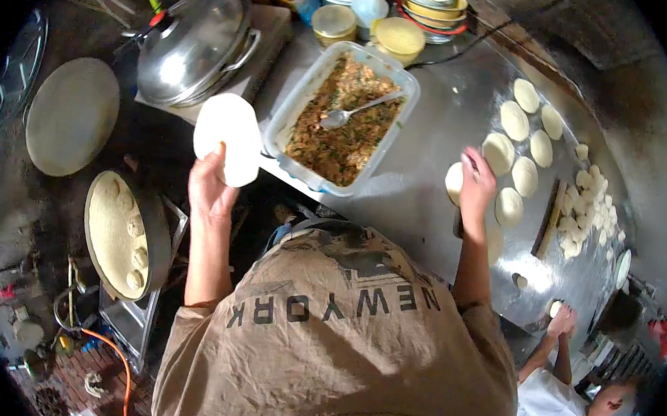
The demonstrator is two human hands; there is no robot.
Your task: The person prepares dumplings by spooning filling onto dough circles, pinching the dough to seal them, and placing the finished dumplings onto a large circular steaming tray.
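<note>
My left hand (pixel 213 188) holds a white, flat, oval dough wrapper (pixel 235 128), the thumb lying over its lower edge. To its right stands a clear plastic tub (pixel 280 115) of chopped brown and green filling (pixel 322 145), with a metal spoon (pixel 340 118) resting in it. My right hand (pixel 477 189) is over the steel worktop, its fingers curled in, slightly blurred; I cannot make out what they hold. Partly hidden beside its fingers is a dough round (pixel 453 181). Several more dough rounds (pixel 514 120) lie on the worktop past it.
A rolling pin (pixel 548 219) lies near a heap of small dough pieces (pixel 589 206). At left are a lidded steel pan (pixel 190 51) and a deep round pan (pixel 162 250) holding pale filled dough. A co-worker's hands (pixel 563 321) handle dough at lower right. Stacked bowls (pixel 436 14) stand behind.
</note>
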